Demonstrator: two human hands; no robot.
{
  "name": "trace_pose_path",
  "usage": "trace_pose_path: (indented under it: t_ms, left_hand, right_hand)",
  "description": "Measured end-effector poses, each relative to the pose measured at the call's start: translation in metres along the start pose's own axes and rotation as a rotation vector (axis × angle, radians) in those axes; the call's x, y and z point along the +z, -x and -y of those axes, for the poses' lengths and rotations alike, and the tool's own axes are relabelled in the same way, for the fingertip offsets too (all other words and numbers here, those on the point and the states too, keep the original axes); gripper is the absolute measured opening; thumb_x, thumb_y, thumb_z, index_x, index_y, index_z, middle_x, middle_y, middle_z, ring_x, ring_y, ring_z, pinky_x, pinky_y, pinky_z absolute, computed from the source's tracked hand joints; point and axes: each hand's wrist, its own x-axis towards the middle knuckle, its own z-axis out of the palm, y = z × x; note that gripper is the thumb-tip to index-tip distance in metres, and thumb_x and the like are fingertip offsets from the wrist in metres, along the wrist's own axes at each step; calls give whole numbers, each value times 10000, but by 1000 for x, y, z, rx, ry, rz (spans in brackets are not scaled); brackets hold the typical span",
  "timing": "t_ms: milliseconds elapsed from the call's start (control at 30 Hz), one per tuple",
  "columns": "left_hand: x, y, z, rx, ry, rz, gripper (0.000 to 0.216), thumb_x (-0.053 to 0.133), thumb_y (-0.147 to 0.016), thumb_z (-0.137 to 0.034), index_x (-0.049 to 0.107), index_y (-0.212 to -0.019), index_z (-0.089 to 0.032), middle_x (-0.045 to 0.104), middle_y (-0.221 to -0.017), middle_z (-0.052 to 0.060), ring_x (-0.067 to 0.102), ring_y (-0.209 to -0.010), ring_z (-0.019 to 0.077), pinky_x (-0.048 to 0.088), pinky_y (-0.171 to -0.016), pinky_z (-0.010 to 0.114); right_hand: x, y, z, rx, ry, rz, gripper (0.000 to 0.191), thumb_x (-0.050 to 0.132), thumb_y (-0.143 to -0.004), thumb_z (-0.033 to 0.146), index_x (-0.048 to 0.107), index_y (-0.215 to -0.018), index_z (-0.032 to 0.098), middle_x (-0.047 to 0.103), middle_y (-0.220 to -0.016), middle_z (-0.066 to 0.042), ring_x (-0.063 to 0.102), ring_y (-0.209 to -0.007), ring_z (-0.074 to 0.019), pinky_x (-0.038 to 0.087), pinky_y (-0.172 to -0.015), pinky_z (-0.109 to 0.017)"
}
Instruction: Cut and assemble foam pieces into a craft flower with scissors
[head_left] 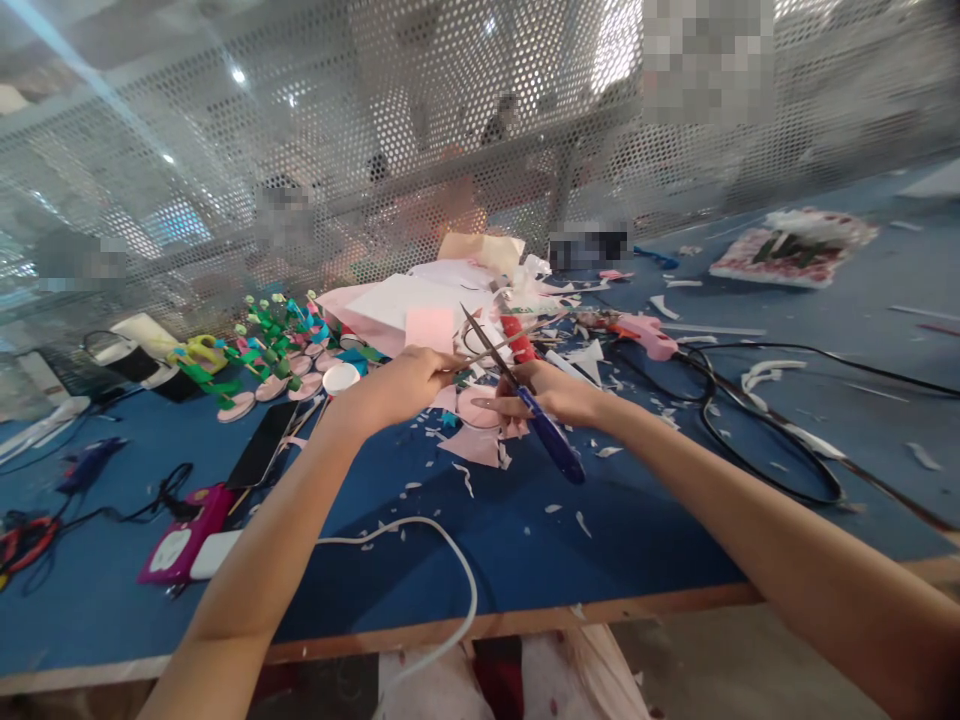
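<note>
My right hand (551,392) is closed on scissors with blue handles (551,438); a pointed metal blade (484,338) reaches up and to the left. My left hand (401,385) pinches a thin brown stick (480,356), which crosses the blade as seen from here. Just behind my left fingers is a piece of pink paper (429,328). Under and between the hands lie a pink disc (478,408) and a cut pink paper piece (474,446) on the blue tabletop. Whether the stick touches the blade, I cannot tell.
Small paper flowers on pink bases (274,385) stand at the left, near a white cup (341,378) and a black phone (262,445). A pink glue gun (649,335) with a black cord lies right. Paper sheets (412,300) pile behind; scraps are scattered. A perforated metal screen (450,130) rises beyond.
</note>
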Motion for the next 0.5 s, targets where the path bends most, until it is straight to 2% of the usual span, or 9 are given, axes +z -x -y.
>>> trace_pose_path:
  t_ms: [100, 233, 367, 500]
  left_hand:
    - [0, -1, 1, -3, 9, -7, 376, 371, -829, -159, 578, -1143, -148, 668, -991, 78, 599, -800, 137, 438, -787, 251]
    - [-2, -2, 3, 17, 7, -125, 352, 375, -833, -155, 594, -1107, -121, 677, -921, 87, 599, -792, 139, 439, -762, 243]
    - [-7, 1, 3, 21, -29, -174, 318, 382, -832, -141, 628, -1031, -110, 679, -891, 87, 600, -815, 146, 439, -767, 239]
    - [-5, 0, 3, 11, -15, -151, 336, 379, -831, -141, 611, -1074, -125, 675, -948, 85, 601, -841, 153, 442, -792, 254]
  right_hand:
    - [0, -1, -2, -6, -21, -3, 276, 631, -620, 402, 528, -601, 147, 581, -539, -13, 530, -517, -136, 417, -503, -252]
    - [4, -4, -10, -20, -96, -50, 203, 583, -651, 320, 472, -574, 168, 560, -477, -1, 518, -425, -119, 416, -443, -235]
    - [8, -6, -15, -30, -125, -50, 267, 559, -691, 381, 467, -553, 171, 551, -453, -7, 507, -381, -112, 405, -402, -227]
    - [6, -5, -10, -3, -84, -73, 310, 642, -619, 429, 503, -572, 156, 570, -493, -12, 527, -442, -119, 419, -445, -228]
